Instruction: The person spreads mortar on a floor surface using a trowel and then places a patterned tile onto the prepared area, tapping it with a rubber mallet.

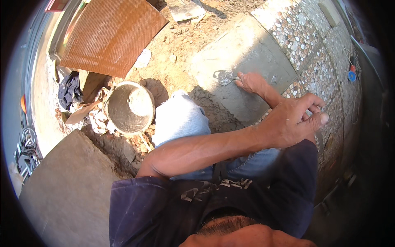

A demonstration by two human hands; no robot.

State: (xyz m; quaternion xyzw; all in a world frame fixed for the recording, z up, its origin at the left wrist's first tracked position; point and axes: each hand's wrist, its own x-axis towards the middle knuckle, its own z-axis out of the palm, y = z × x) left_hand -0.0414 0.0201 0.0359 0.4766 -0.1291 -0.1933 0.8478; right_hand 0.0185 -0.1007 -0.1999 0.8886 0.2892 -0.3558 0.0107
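My right hand (pixel 249 82), at the upper middle right, grips a small metal trowel (pixel 225 77) whose blade lies on wet grey cement spread over a square patch (pixel 251 101). My left hand (pixel 300 119) hangs nearer the camera, in front of my right forearm, its fingers loosely curled; whatever may be inside them is hidden. To the right of the cement patch runs paving set with pale and brown pebbles (pixel 284 29). My jeans-clad knee (pixel 177 119) is bent beside the patch. Left of it stands a round bucket (pixel 129 107) coated inside with grey mortar.
An orange textured board (pixel 113 37) lies at upper left, near dark cloth (pixel 69 90) and scraps. A concrete slab (pixel 66 177) fills lower left. Loose soil surrounds the patch. A blue-and-red reel with string (pixel 352 75) is at far right; part of a parked two-wheeler (pixel 26 148) shows far left.
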